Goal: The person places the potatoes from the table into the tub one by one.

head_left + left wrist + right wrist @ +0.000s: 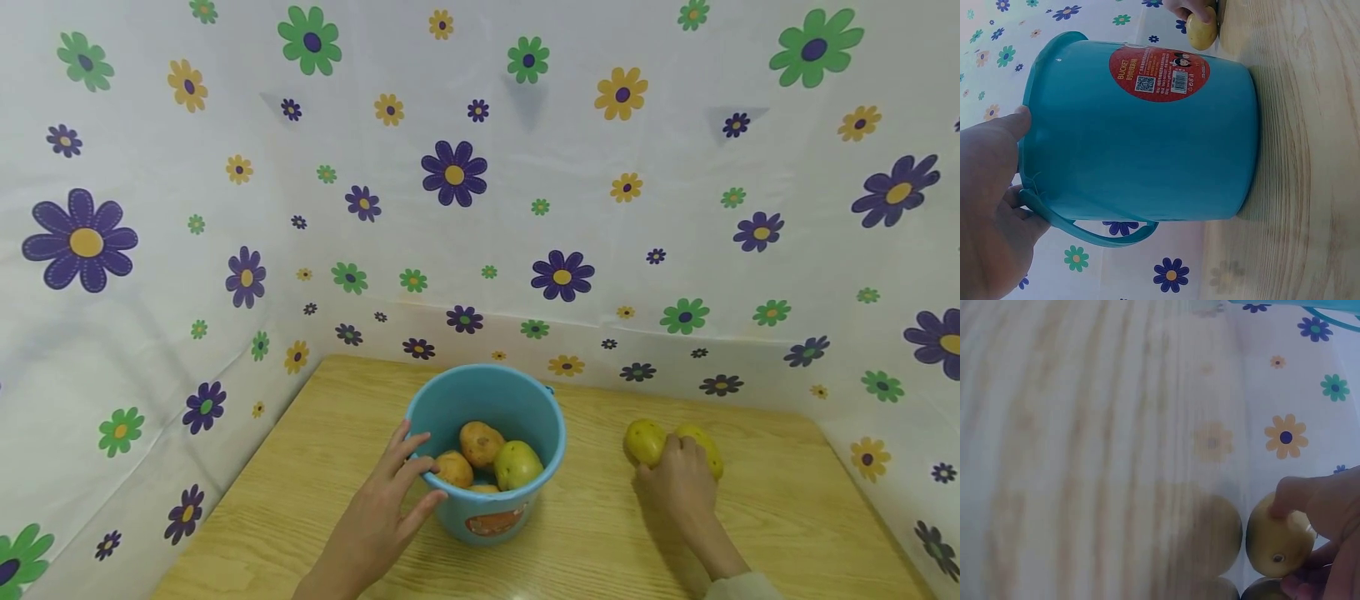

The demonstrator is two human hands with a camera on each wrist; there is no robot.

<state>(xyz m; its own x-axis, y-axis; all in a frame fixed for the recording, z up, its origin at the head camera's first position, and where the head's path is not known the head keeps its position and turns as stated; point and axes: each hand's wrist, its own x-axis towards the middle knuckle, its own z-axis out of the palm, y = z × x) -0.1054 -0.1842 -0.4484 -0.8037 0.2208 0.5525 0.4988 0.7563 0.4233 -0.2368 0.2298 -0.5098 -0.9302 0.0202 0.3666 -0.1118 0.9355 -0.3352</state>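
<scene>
A light-blue bucket stands upright on the table. My left hand holds its rim at the near left, thumb along the outside and fingertips at the edge. Inside the bucket lie several brown potatoes and a yellow-green pear. To the right, two more yellow-green fruits, which look like pears, sit side by side on the tabletop. My right hand grips the left pear, thumb on one side and fingers on the other. Its fingers partly hide the right pear.
The wood-grain table meets a white flower-patterned sheet at the back and both sides. The bucket's handle hangs down its outer side. A red label is on the bucket wall.
</scene>
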